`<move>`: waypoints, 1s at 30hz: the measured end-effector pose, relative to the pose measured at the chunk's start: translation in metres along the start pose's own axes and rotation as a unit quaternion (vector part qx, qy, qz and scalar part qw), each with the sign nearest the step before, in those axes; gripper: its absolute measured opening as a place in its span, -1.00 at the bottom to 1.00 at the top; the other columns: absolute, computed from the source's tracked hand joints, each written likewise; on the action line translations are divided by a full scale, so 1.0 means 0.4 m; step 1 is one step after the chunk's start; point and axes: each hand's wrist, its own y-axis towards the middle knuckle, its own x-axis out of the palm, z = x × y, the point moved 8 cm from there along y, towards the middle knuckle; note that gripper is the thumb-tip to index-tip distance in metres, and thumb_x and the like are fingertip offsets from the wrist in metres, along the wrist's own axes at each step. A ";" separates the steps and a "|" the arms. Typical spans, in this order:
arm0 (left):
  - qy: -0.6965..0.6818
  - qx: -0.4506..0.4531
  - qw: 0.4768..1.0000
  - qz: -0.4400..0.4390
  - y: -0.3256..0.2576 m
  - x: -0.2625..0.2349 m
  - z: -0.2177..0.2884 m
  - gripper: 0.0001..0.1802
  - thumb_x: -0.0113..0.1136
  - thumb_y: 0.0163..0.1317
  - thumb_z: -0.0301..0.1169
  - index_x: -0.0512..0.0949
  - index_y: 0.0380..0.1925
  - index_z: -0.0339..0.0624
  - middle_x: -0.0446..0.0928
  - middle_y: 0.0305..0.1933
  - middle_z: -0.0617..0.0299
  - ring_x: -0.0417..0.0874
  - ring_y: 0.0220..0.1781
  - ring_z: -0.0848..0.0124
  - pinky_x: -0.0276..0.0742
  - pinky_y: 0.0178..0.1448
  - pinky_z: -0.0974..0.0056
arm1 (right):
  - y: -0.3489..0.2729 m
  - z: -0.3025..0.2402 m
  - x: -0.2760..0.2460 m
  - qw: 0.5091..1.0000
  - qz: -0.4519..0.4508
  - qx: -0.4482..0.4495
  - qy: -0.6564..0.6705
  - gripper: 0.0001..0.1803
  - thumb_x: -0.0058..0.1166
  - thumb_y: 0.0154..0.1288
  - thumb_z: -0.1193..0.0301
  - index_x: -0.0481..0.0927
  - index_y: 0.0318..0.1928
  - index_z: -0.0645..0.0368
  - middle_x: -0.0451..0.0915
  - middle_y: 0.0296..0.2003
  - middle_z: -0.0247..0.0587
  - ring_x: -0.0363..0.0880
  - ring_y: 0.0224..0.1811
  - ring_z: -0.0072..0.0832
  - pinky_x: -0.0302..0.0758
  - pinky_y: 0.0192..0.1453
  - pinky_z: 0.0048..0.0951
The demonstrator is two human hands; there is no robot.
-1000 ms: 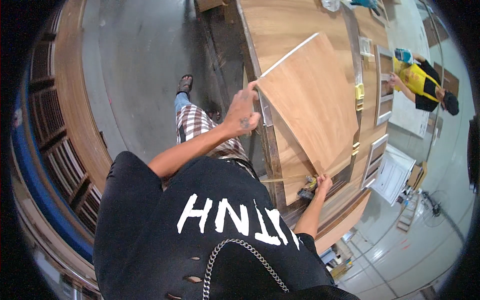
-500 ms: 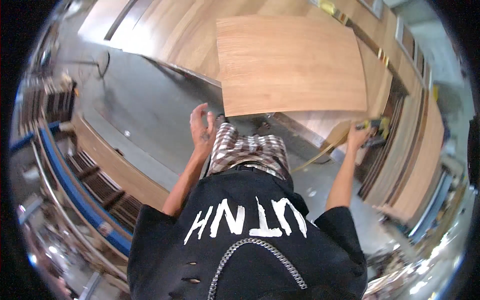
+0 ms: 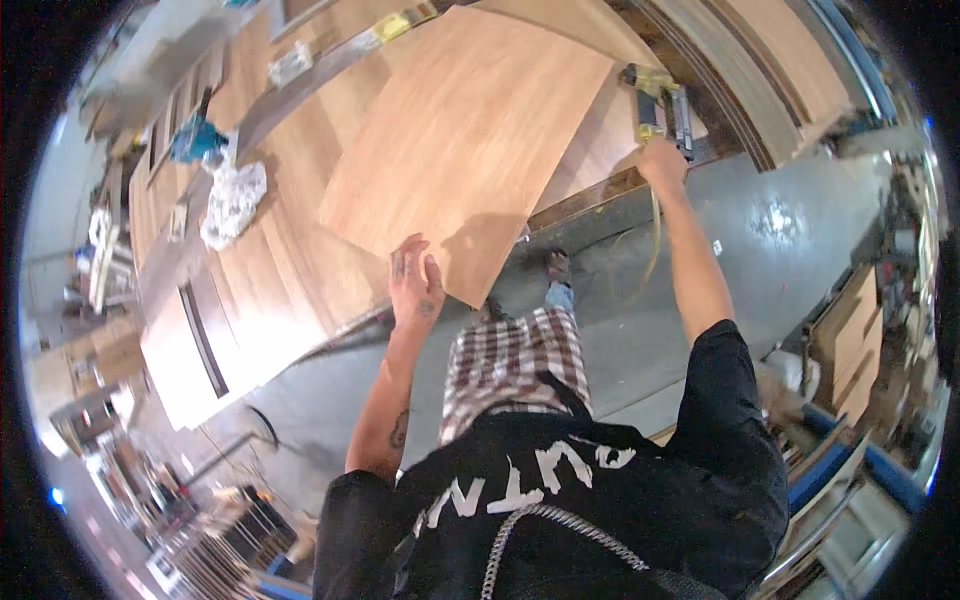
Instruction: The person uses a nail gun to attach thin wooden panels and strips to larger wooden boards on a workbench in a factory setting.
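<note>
My right hand (image 3: 664,168) grips the handle of a yellow and black nail gun (image 3: 652,108), held beside the right edge of a loose wooden panel. A yellowish air hose (image 3: 655,245) trails down from beneath that hand. The light-brown panel (image 3: 470,140) lies at an angle over the larger wooden surface, one corner pointing toward me. At the panel's near left edge is my left hand (image 3: 415,285), its fingers slightly bent and thumb apart, holding nothing. Whether its fingertips touch the panel, I cannot tell.
Wooden boards cover the large worktable (image 3: 290,290). On it lie a teal power tool (image 3: 195,138), a crumpled clear plastic bag (image 3: 233,205) and yellow tape (image 3: 395,25). Stacked boards (image 3: 740,80) stand at the far right. Grey floor (image 3: 780,215) surrounds the table, with blue racks (image 3: 825,470) behind right.
I have turned left, so the table now spreads across the left of the view. My left hand has come over to the panel; the nail gun has moved up beside its right edge.
</note>
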 end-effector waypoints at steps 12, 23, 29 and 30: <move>0.199 0.158 0.954 -0.160 0.201 0.355 -0.022 -0.34 -0.33 0.43 -0.03 0.14 0.33 -0.32 0.07 0.44 -0.11 0.02 0.47 -0.03 -0.20 0.49 -0.09 | -0.082 -0.091 -0.134 0.915 0.026 -0.020 0.402 -0.34 0.05 0.22 0.43 0.18 0.34 0.19 0.55 -0.14 0.12 0.56 -0.16 -0.25 0.49 -0.14 -0.28; 0.132 0.231 0.923 -0.278 0.057 0.392 -0.041 -0.38 -0.30 0.44 -0.13 0.12 0.33 -0.38 0.01 0.45 -0.17 0.05 0.47 -0.07 -0.14 0.49 -0.06 | -0.738 0.095 0.553 0.852 -0.031 -0.064 0.519 -0.53 0.27 0.12 0.20 0.56 -0.05 0.27 0.64 -0.41 -0.04 0.61 -0.44 -0.38 0.54 -0.26 -0.34; 0.200 -0.279 0.930 -0.130 -0.178 0.131 -0.252 -0.29 0.05 0.31 0.06 0.30 0.19 -0.35 0.32 0.26 -0.06 0.36 0.27 0.10 0.27 0.30 0.13 | -0.924 0.020 0.888 0.638 -0.271 0.039 0.720 -0.54 0.33 0.07 0.28 0.56 -0.07 0.30 0.64 -0.44 -0.16 0.61 -0.46 -0.46 0.52 -0.31 -0.37; 0.080 -0.402 0.901 -0.140 -0.209 0.132 -0.265 -0.30 0.13 0.25 0.07 0.34 0.13 -0.32 0.37 0.19 -0.05 0.40 0.21 0.15 0.32 0.25 0.16 | -0.926 0.018 0.883 0.659 -0.164 0.002 0.734 -0.57 0.34 0.07 0.30 0.57 -0.10 0.29 0.64 -0.45 -0.17 0.59 -0.47 -0.46 0.51 -0.33 -0.37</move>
